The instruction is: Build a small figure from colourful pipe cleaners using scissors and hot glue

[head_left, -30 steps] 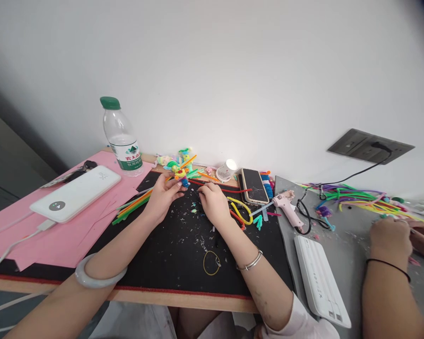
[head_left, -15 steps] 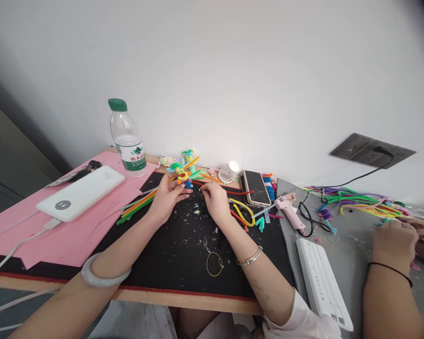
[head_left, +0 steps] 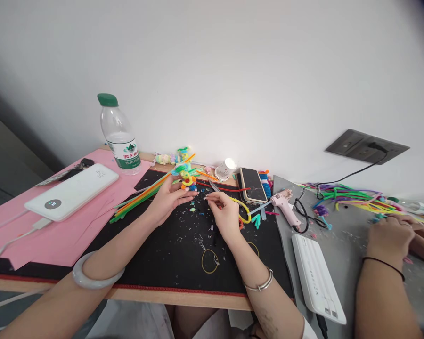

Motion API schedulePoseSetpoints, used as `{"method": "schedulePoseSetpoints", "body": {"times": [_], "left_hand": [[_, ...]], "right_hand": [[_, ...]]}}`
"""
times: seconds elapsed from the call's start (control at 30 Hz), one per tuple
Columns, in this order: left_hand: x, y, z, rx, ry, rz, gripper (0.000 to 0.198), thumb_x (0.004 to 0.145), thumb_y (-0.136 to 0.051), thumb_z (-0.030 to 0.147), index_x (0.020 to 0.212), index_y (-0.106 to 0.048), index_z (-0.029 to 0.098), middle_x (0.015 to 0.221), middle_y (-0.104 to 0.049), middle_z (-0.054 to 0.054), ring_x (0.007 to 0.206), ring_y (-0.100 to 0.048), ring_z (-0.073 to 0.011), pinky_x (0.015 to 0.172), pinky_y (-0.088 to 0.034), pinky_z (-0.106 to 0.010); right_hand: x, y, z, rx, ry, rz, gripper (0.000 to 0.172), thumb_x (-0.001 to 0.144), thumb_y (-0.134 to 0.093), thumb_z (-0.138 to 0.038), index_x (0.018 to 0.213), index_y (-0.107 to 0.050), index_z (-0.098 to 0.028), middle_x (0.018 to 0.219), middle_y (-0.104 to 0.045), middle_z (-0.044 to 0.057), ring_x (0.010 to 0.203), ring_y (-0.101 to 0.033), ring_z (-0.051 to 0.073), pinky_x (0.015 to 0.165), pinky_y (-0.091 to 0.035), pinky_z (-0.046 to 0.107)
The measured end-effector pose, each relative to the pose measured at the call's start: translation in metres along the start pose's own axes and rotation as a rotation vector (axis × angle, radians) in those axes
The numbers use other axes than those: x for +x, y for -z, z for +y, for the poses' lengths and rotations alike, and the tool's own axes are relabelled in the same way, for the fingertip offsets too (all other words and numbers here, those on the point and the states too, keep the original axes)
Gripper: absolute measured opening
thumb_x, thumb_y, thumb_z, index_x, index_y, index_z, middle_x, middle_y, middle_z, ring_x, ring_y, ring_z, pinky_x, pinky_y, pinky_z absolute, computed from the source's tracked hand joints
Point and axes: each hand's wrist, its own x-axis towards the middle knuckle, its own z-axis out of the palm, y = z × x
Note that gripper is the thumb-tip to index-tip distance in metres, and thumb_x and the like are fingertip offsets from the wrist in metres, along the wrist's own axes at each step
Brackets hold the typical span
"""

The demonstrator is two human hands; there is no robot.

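Note:
My left hand (head_left: 169, 200) holds a small fuzzy pipe-cleaner figure (head_left: 188, 181) upright between thumb and fingers; it is green on top, with yellow, red and blue below. To its right, my right hand (head_left: 223, 212) is closed in a pinch, its fingertips a short gap away from the figure. Whatever sits in that pinch is too small to make out. Just behind the right hand shows a pointed metal tip (head_left: 214, 186), the rest of that tool being hidden. Long orange and green pipe cleaners (head_left: 137, 200) lie beside the left hand.
Scraps litter the black mat (head_left: 176, 254). Left are a water bottle (head_left: 123, 146), a white power bank (head_left: 74, 190) and pink sheets (head_left: 88, 235). Rightward are a paper cup (head_left: 224, 170), a phone (head_left: 253, 185), a pink glue gun (head_left: 285, 207) and another person's hand (head_left: 388, 240).
My right hand has drawn slightly right and toward me, its pinch turning toward the figure and uncovering the metal tip. My left hand still holds the figure, its fingers more extended. The view has shifted slightly.

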Motion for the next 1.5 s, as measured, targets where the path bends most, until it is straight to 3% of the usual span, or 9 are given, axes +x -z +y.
{"method": "schedulePoseSetpoints", "body": {"times": [0.13, 0.37, 0.47, 0.7, 1.07, 1.5], "left_hand": [[0.000, -0.002, 0.000, -0.004, 0.015, 0.006, 0.038, 0.076, -0.068, 0.022, 0.109, -0.049, 0.023, 0.106, -0.063, -0.003, 0.086, -0.070, -0.0174, 0.079, -0.056, -0.030], [-0.002, -0.006, 0.002, 0.099, 0.029, 0.079, 0.036, 0.071, -0.072, 0.025, 0.101, -0.050, 0.022, 0.089, -0.063, 0.000, 0.056, -0.061, -0.0089, 0.051, -0.050, -0.021], [-0.003, -0.007, 0.001, 0.140, 0.005, 0.085, 0.036, 0.070, -0.073, 0.028, 0.097, -0.051, 0.021, 0.086, -0.063, 0.001, 0.053, -0.058, -0.0090, 0.048, -0.047, -0.022], [0.001, -0.005, -0.008, 0.266, -0.114, 0.118, 0.038, 0.069, -0.072, 0.033, 0.098, -0.049, 0.021, 0.080, -0.064, 0.001, 0.046, -0.057, -0.0096, 0.043, -0.043, -0.022], [-0.005, -0.008, -0.012, 0.495, -0.266, 0.140, 0.032, 0.074, -0.068, 0.030, 0.099, -0.049, 0.022, 0.092, -0.067, -0.003, 0.047, -0.061, -0.0121, 0.048, -0.050, -0.027], [-0.009, -0.009, -0.012, 0.599, -0.328, 0.094, 0.027, 0.076, -0.063, 0.024, 0.099, -0.049, 0.021, 0.095, -0.066, -0.002, 0.050, -0.062, -0.0101, 0.052, -0.053, -0.025]], "right_hand": [[0.000, 0.002, -0.005, -0.033, 0.060, -0.001, 0.017, 0.081, -0.056, -0.015, 0.084, -0.072, -0.021, 0.085, -0.075, 0.004, 0.078, -0.069, 0.019, 0.077, -0.054, 0.032], [-0.001, 0.001, -0.007, -0.062, 0.106, 0.023, 0.021, 0.083, -0.054, -0.013, 0.087, -0.072, -0.022, 0.089, -0.074, 0.003, 0.083, -0.069, 0.019, 0.078, -0.054, 0.032], [-0.002, 0.001, -0.008, -0.059, 0.114, 0.048, 0.019, 0.083, -0.055, -0.015, 0.087, -0.072, -0.022, 0.088, -0.075, 0.003, 0.080, -0.069, 0.019, 0.076, -0.055, 0.032], [-0.003, -0.002, -0.015, -0.137, 0.318, 0.008, 0.025, 0.090, -0.048, -0.015, 0.091, -0.072, -0.022, 0.094, -0.074, 0.005, 0.089, -0.069, 0.019, 0.083, -0.055, 0.032], [-0.007, -0.010, -0.013, -0.093, 0.134, -0.002, 0.011, 0.087, -0.051, -0.014, 0.091, -0.060, -0.020, 0.087, -0.073, 0.005, 0.083, -0.071, 0.018, 0.076, -0.056, 0.028], [-0.007, -0.010, -0.011, -0.120, 0.099, -0.007, 0.009, 0.086, -0.051, -0.013, 0.089, -0.055, -0.021, 0.086, -0.071, 0.005, 0.080, -0.070, 0.018, 0.074, -0.054, 0.029]]}}
